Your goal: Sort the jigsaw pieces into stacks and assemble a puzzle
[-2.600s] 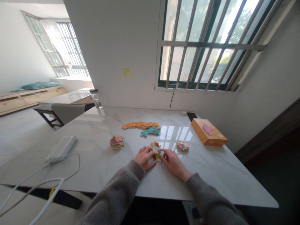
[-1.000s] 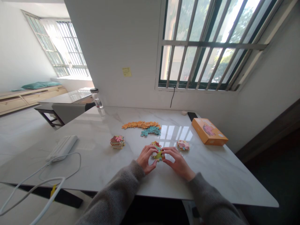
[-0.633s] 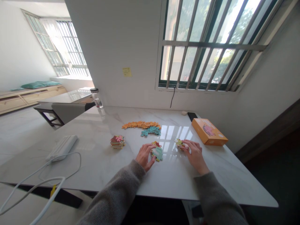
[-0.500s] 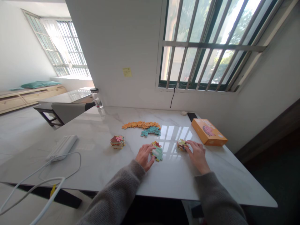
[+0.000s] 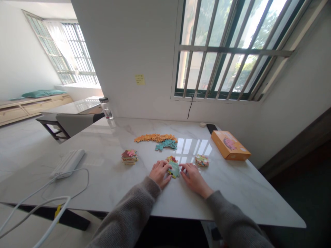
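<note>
Jigsaw pieces on a pale marbled surface [image 5: 232,193]; we set the pile [image 5: 174,169] at the hub of the dial, twelve o'clock toward the wall [image 5: 152,106]. Half a second ago the right hand [image 5: 193,176] was at the right stack [image 5: 202,164], at about two o'clock; we now find it back just beside the pile, at three. A yellow-green piece [image 5: 201,158] tops that stack where a whitish-pink face showed a second ago, and the pile now presents a pale green face. We judge that one piece has passed across and that the pile is lower by that much.

The right hand's thumb and forefinger stand apart, with nothing between them. The left hand [image 5: 158,173] touches the pile at nine o'clock; whether it grips, we cannot tell. We note the left stack [image 5: 129,157] near ten o'clock, and the orange pieces [image 5: 155,138] with teal pieces [image 5: 166,145] against them toward eleven.

Writing: the box [image 5: 231,147], at two o'clock, carries pale lettering and a pink picture, too blurred for us to read a brand; the yellow note [image 5: 140,80], near eleven on the wall, bears illegible lines.
</note>
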`<action>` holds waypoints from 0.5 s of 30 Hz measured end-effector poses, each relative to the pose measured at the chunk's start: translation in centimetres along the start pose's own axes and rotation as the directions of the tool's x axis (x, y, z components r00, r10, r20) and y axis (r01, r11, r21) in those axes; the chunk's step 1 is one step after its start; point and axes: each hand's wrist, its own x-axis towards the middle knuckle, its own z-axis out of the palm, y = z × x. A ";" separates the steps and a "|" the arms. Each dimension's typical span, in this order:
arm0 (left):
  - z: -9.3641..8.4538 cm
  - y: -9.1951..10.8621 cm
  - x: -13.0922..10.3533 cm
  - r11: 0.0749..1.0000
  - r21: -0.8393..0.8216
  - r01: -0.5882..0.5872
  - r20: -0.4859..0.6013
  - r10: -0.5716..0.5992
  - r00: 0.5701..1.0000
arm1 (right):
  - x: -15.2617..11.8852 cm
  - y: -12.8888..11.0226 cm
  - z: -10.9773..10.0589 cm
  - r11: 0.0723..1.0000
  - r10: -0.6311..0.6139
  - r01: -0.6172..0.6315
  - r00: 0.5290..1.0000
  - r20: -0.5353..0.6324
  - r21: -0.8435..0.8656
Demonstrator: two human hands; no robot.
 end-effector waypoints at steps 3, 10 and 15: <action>0.4 -0.2 -0.1 1.000 -0.005 -0.002 0.025 0.002 1.000 | 0.5 -0.7 1.1 0.995 0.040 -0.042 0.999 0.025 0.091; -0.2 -0.1 0.2 0.999 -0.017 -0.038 0.005 0.039 0.999 | 1.0 -1.8 0.9 0.874 0.100 -0.144 0.988 0.119 0.465; -1.4 0.8 0.5 0.997 -0.059 -0.039 -0.090 0.034 0.995 | 0.7 -2.0 0.6 0.807 0.107 -0.130 0.992 0.074 0.576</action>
